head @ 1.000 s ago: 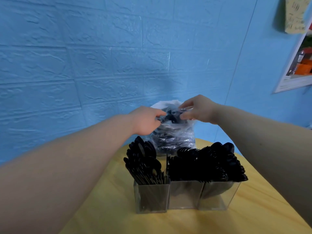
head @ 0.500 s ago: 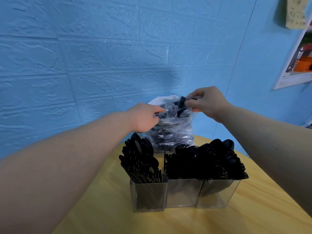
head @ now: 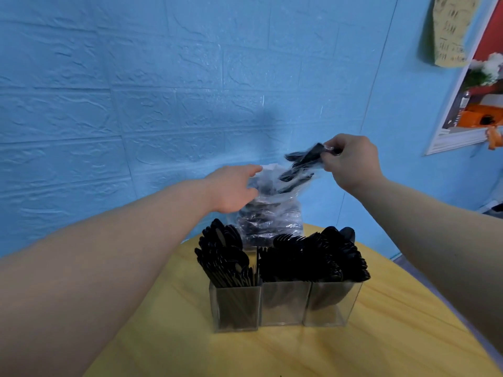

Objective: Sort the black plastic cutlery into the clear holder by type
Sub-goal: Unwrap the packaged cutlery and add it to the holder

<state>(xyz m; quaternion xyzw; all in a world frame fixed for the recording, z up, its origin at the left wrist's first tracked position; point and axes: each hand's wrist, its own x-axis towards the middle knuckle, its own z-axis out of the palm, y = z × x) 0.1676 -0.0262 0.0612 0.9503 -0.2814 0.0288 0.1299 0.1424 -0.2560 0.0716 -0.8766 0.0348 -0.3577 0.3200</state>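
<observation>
A person's left hand (head: pixel 234 190), fingers relaxed and slightly apart, rests against the crinkled clear plastic bag of black cutlery (head: pixel 269 213) at the table's far edge. The right hand (head: pixel 351 161) pinches a small plastic-wrapped bundle of black plastic cutlery (head: pixel 303 165) above the bag's mouth. A good lift probably means steadying the bag and pulling the bundle straight up. In front stands the clear three-compartment holder (head: pixel 283 303), already crowded, on a round yellow table (head: pixel 381 344) before a blue brick-textured wall (head: pixel 136 91).
</observation>
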